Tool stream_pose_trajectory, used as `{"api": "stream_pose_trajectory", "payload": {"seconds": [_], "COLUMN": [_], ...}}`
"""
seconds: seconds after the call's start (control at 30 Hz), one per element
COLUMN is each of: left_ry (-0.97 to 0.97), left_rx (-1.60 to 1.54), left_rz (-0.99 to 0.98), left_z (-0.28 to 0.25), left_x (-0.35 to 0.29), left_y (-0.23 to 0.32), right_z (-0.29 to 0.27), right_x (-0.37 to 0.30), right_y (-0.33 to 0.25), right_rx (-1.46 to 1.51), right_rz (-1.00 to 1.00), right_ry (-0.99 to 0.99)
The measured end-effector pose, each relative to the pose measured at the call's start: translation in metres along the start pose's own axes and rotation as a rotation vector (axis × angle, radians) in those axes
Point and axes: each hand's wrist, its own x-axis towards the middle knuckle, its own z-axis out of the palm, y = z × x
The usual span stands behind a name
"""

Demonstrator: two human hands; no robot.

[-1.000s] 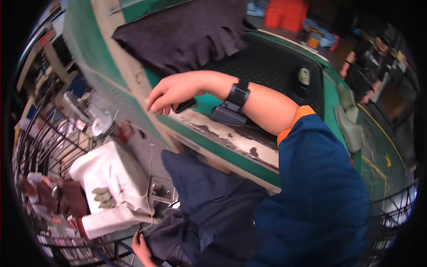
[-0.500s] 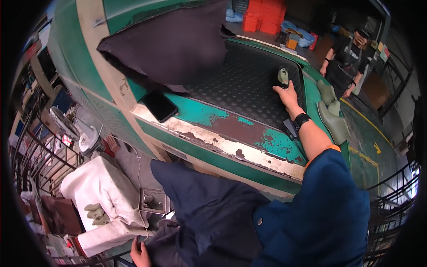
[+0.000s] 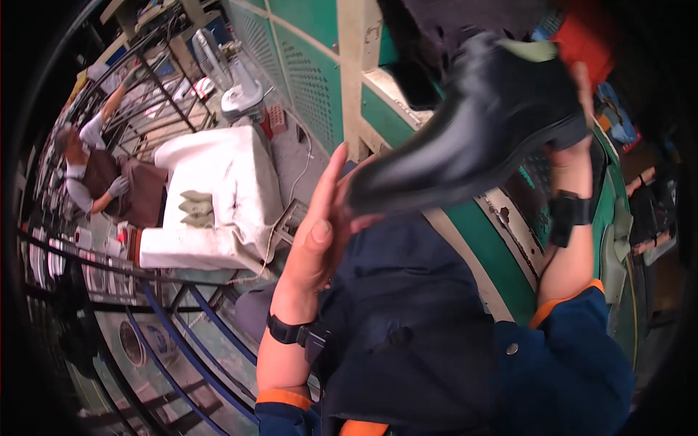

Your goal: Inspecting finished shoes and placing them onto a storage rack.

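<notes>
Black boot (image 3: 465, 138) at upper centre of frame, right hand (image 3: 576, 155) gripping its heel end, left hand (image 3: 314, 236) spread wide by the toe, contact unclear; judged best: firm heel hold, toe cradled lightly, no fingernails against the shiny surface.

Green perforated metal panels (image 3: 309, 91) and a cream upright post (image 3: 352, 65) border a strip of grey floor (image 3: 294, 161), with an electric fan (image 3: 240, 98) near a white-draped bench (image 3: 225, 156). Blue tubular rack bars (image 3: 163, 314) cross the lower left above greenish flooring (image 3: 190, 357). Light falls brightly on the bench's cloth, while the far right side is dim.
</notes>
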Motion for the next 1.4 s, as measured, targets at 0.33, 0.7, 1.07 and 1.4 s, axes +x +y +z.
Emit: {"api": "stream_pose_trajectory", "payload": {"seconds": [0.33,0.7,1.07,1.4], "left_ry": [0.367,0.683,0.691,0.741], "left_rx": [0.075,0.240,0.577,-0.228], "left_rz": [0.019,-0.066,-0.120,-0.286], "left_z": [-0.028,-0.048,-0.053,-0.040], "left_x": [-0.151,-0.118,-0.083,-0.138], "left_y": [-0.111,-0.097,-0.091,-0.143], "right_z": [0.077,0.039,0.020,0.028], "right_x": [-0.007,-0.008,-0.006,-0.015], "right_y": [0.355,0.372,0.372,0.365], "right_rx": [0.494,0.790,0.727,0.490], "right_rz": [0.845,1.032,0.914,0.670], "right_ry": [-0.058,-0.157,-0.108,-0.312]}}
